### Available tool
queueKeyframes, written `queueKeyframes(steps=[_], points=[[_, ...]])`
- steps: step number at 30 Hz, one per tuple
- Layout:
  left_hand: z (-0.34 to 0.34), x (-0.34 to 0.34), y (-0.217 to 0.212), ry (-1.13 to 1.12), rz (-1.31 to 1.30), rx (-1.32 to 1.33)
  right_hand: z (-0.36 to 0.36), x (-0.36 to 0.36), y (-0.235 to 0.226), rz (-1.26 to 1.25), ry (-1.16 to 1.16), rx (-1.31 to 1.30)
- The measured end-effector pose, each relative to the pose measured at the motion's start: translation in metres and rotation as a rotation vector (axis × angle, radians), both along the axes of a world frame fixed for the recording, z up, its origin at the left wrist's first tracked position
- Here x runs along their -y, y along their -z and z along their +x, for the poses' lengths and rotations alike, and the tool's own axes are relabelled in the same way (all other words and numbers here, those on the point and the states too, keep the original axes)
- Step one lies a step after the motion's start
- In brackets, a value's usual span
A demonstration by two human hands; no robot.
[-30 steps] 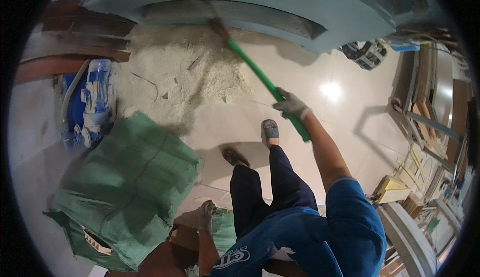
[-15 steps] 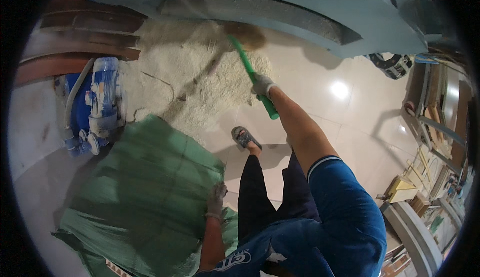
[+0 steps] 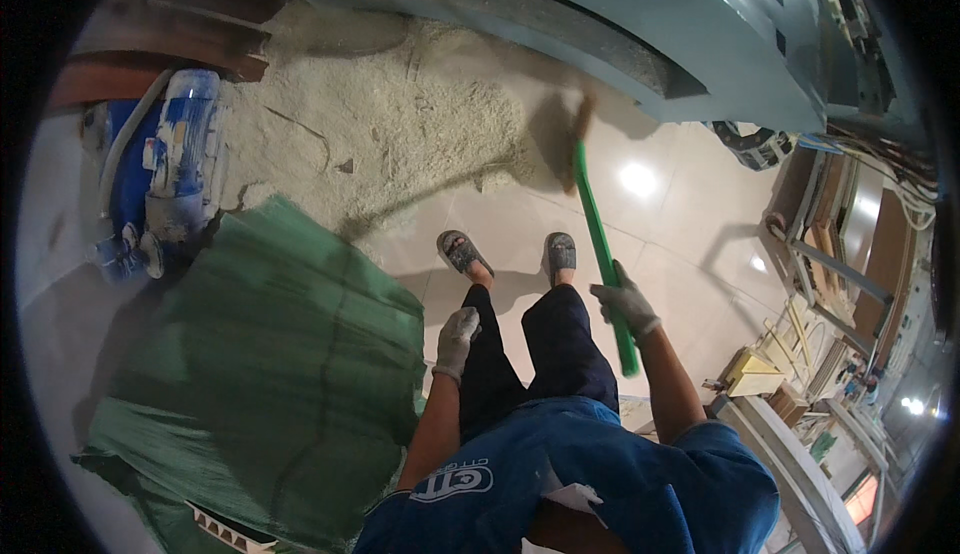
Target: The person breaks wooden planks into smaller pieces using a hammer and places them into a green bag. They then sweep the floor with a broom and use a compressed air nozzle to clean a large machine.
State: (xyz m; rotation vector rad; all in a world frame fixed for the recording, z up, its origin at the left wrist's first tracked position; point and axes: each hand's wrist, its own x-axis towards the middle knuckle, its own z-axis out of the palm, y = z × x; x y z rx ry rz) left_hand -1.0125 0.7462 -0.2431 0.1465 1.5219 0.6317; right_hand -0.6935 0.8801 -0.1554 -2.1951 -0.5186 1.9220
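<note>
Gripping the broom (image 3: 597, 229) right of frame center, right hand (image 3: 628, 308), left hand (image 3: 457, 342) curled, we reckon it's light, stiff, best held near the butt end.

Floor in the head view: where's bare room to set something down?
Widest: pale tiles, between the green-handled broom in the right hand, the blue-grey machine above and the board rack at far right. Smaller: between the two slippers, partly shadowed. Crowded: upper left, with pale loose shavings and blue motor; lower left, green sheeting.
</note>
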Motion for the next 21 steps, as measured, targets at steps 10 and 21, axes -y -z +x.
queueKeyframes(steps=[10,21], points=[[-0.017,0.027,0.01,-0.069,-0.002,-0.097,-0.17,-0.103,0.147,0.01,-0.154,-0.621],[-0.024,0.029,0.009,-0.044,0.06,-0.067,-0.048,0.026,-0.01,0.072,-0.182,-0.336]])
